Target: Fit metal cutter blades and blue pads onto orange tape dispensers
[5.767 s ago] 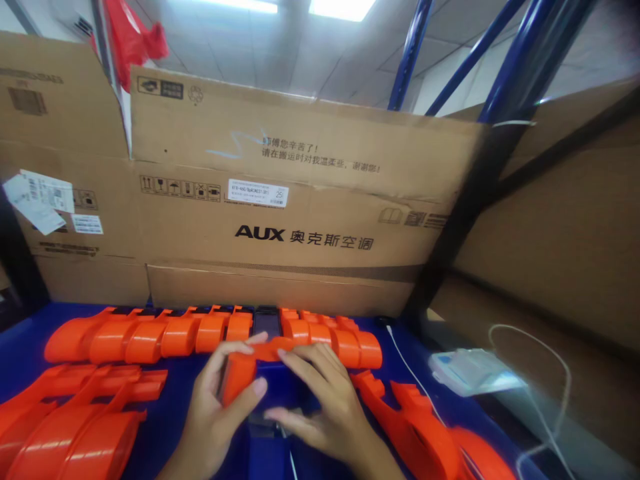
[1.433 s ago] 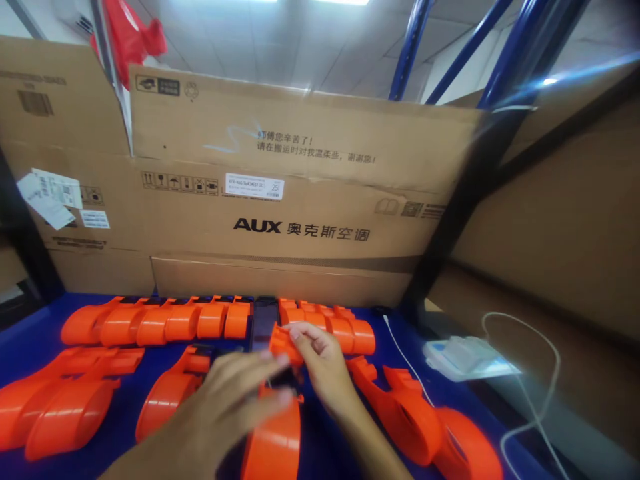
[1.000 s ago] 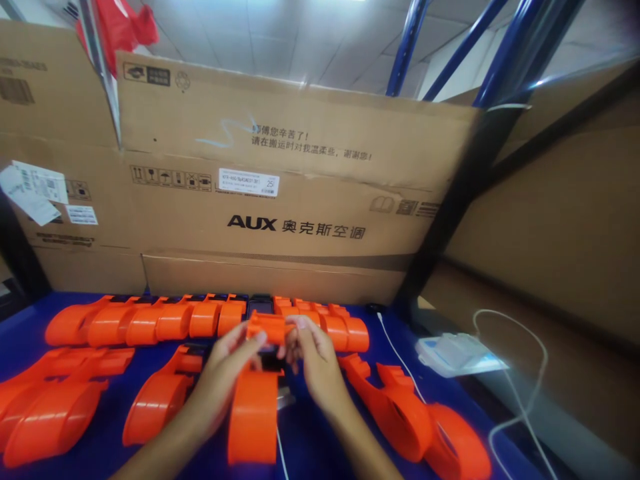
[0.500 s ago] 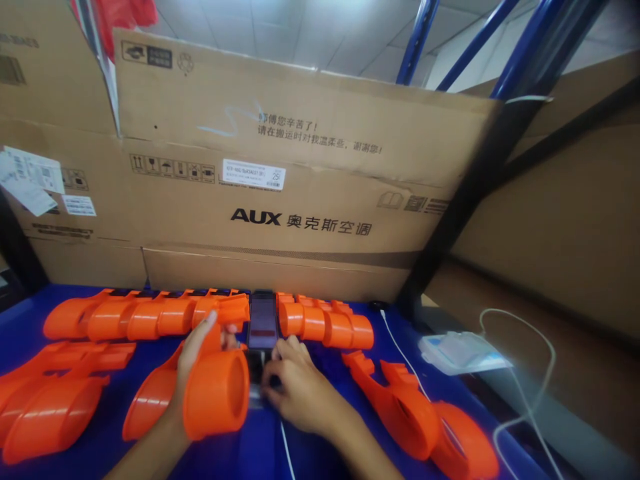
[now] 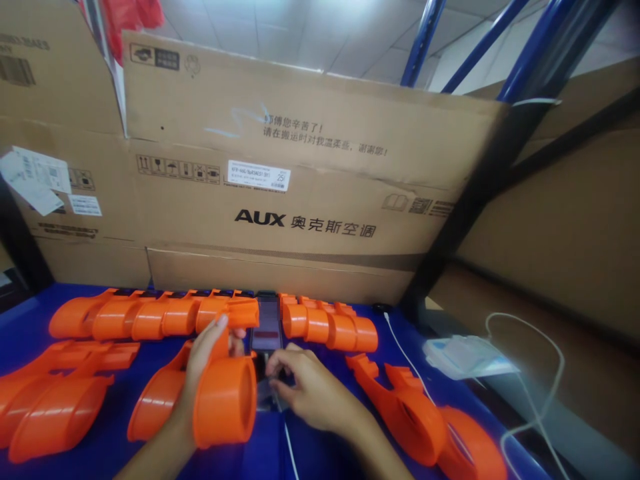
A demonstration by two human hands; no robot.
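Note:
My left hand [image 5: 203, 363] is closed round the upright neck of an orange plastic part [image 5: 225, 407]. Its wide hollow ring hangs at the bottom, and a ribbed arm sticks out to the right at its top. My right hand [image 5: 310, 387] is just right of it, thumb and forefinger curled close together in a pinch. Whatever lies between those fingertips is too small or blurred to make out. A phone-like dark device [image 5: 267, 323] stands beyond my right fingertips. Below them is a greyish, partly see-through item [image 5: 267, 395], half hidden.
Similar orange parts lie at left [image 5: 60, 413], in a back row [image 5: 150, 317], at back right [image 5: 330, 327] and front right [image 5: 415, 420]. A blue cloth [image 5: 320, 460] covers the table. A white cable [image 5: 290, 447] runs forward. A clear pack [image 5: 470, 357] and cardboard [image 5: 310, 253] stand near.
My right hand has drawn back slightly to the right from the dark device and its fingers have loosened a little. My left hand still holds the orange part. The whole view has shifted slightly.

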